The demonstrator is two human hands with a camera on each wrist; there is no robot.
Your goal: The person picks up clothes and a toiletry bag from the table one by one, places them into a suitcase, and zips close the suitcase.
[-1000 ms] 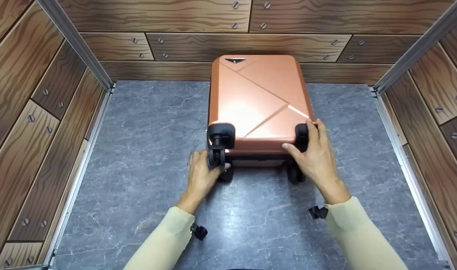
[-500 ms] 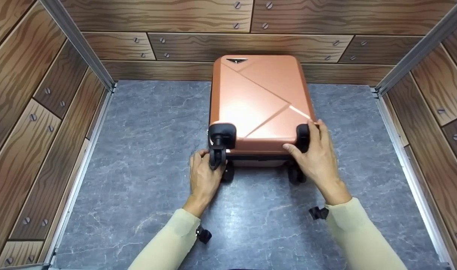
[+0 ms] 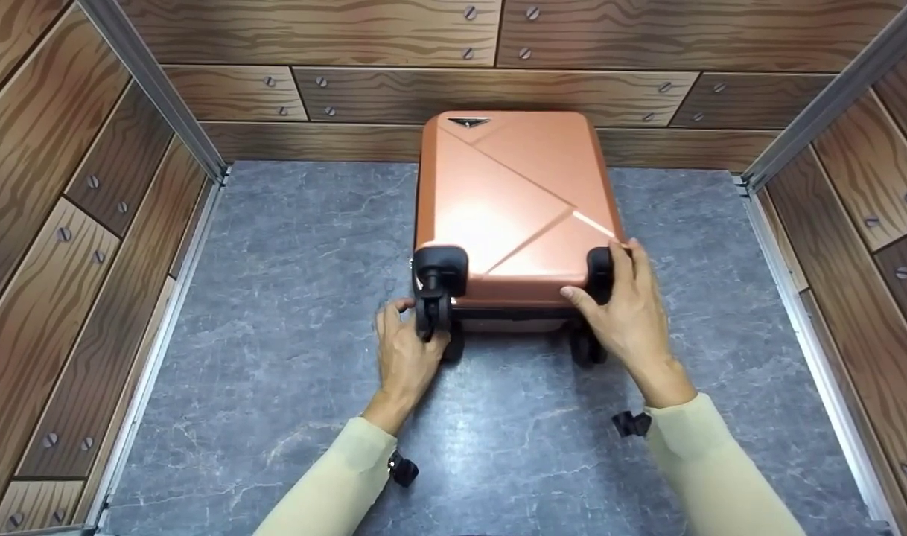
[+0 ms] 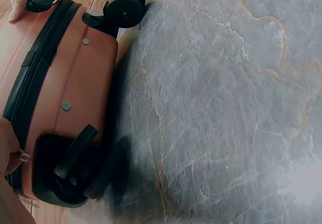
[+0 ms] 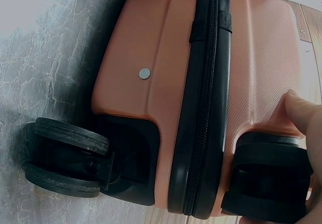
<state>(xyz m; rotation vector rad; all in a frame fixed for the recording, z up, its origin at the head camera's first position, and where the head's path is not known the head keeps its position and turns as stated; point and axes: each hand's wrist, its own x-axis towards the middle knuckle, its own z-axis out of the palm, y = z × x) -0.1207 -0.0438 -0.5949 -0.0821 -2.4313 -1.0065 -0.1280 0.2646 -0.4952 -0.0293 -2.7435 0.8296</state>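
Note:
An orange hard-shell suitcase [image 3: 513,186] lies flat on the floor, its wheeled end toward me. My right hand [image 3: 628,313] grips the near right corner, thumb on the end face and fingers over the side, around the upper right wheel [image 5: 271,178]. My left hand [image 3: 409,357] is at the near left corner, partly hidden behind the upper left wheel [image 3: 433,313]. In the left wrist view its fingers are curled at the black zipper [image 4: 30,83], pinching a small shiny zipper pull [image 4: 23,156]. The zipper seam shows closed across the end face in the right wrist view.
Grey marble-patterned floor [image 3: 290,246] surrounds the suitcase. Wood-patterned panels [image 3: 394,89] stand behind it and along both sides, with metal frame strips [image 3: 811,350] at the edges. The lower wheels [image 4: 80,163] rest close to the floor.
My left hand has shifted slightly to the right around the near left corner, its thumb now tucked behind the wheel. The right hand and the suitcase have stayed in place.

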